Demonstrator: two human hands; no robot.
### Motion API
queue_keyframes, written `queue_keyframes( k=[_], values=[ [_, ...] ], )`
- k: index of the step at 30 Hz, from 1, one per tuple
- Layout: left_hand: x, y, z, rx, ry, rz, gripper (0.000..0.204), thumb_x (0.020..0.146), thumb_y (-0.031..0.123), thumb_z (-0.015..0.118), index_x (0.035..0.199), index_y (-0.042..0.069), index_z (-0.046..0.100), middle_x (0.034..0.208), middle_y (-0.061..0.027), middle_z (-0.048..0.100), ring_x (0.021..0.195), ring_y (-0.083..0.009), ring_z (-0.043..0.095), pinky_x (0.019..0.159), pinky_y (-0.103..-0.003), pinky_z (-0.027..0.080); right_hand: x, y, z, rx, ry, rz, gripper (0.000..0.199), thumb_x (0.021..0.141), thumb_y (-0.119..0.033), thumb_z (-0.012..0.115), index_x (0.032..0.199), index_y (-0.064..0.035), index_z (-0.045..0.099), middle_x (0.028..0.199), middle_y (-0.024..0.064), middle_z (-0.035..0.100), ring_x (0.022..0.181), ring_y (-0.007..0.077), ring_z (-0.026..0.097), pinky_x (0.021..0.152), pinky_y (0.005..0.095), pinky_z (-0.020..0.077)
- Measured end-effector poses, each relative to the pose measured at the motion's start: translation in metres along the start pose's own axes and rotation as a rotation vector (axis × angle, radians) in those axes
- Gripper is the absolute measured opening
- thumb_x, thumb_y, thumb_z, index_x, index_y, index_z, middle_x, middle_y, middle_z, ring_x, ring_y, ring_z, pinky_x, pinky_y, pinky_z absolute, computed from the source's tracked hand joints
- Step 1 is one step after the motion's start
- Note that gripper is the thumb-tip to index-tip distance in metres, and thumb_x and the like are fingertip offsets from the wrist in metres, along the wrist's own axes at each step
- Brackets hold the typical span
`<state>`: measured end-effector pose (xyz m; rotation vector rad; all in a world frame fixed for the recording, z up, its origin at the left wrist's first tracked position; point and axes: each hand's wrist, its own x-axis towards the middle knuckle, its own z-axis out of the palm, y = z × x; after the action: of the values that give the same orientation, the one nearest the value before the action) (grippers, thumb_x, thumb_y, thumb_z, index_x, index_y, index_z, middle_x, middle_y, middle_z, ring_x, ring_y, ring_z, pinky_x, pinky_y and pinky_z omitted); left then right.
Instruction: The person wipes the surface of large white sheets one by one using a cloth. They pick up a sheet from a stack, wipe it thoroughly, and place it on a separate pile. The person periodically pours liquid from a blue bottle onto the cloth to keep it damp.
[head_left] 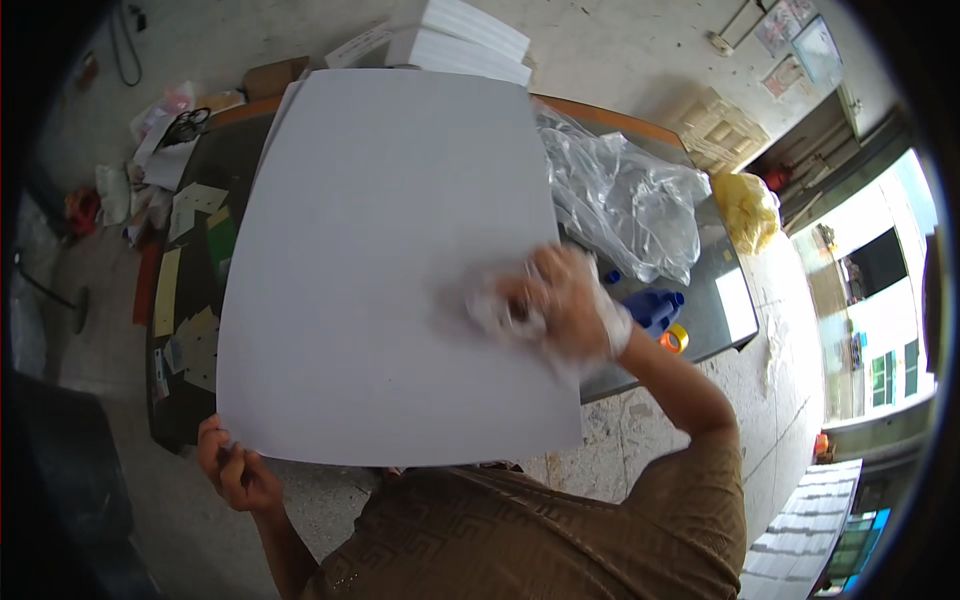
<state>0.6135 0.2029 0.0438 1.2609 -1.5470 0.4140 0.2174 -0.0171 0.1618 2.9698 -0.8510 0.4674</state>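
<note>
A large white sheet lies across the dark-topped table, its near edge overhanging the front. My left hand pinches the sheet's near left corner, fingers curled around the edge. On the right part of the sheet, my right hand grips a crumpled white cloth and presses it against the surface. Motion blurs that hand and the cloth. White material also wraps around my right wrist. Just beyond it on the table are a blue bottle and a roll of yellow tape.
Clear plastic film is heaped at the table's right. Paper and card pieces lie along its left side. Behind the table stands a stack of white foam slabs. A yellow bag sits past the right end.
</note>
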Motion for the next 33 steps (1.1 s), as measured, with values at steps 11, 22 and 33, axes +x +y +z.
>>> queue_keyframes(
  k=[11,22,33],
  values=[
    [0.005,-0.01,-0.008,-0.055,-0.102,0.049,0.015,0.101,0.012,0.048,0.106,-0.002,0.048,0.116,-0.0223,0.048,0.114,-0.0438,0.053,0.09,-0.057,0.049,-0.024,-0.011,-0.002,0.179,0.217,0.5,0.045,0.077,-0.022,0.076,0.118,-0.0115,0.059,0.098,0.0139,0.056,0.092,0.0332,0.059,0.079,0.0437,0.0484],
    [0.013,0.026,0.006,0.222,-0.045,0.021,0.053,0.091,0.054,0.059,0.101,0.003,0.048,0.115,-0.0173,0.045,0.112,-0.0393,0.05,0.088,-0.056,0.045,0.062,0.072,0.028,0.135,0.208,0.459,0.049,0.088,-0.037,0.066,0.128,-0.0113,0.056,0.112,0.0172,0.06,0.102,0.0372,0.06,0.089,0.0442,0.049],
    [0.034,0.125,0.074,0.136,-0.348,0.284,0.076,0.095,0.067,0.034,0.115,0.0,0.064,0.119,-0.022,0.055,0.113,-0.0395,0.054,0.097,-0.058,0.044,0.114,0.102,0.036,0.137,0.019,0.319,0.052,0.087,-0.045,0.065,0.129,-0.0143,0.057,0.11,0.0164,0.063,0.092,0.0343,0.066,0.083,0.0412,0.053]
  ],
)
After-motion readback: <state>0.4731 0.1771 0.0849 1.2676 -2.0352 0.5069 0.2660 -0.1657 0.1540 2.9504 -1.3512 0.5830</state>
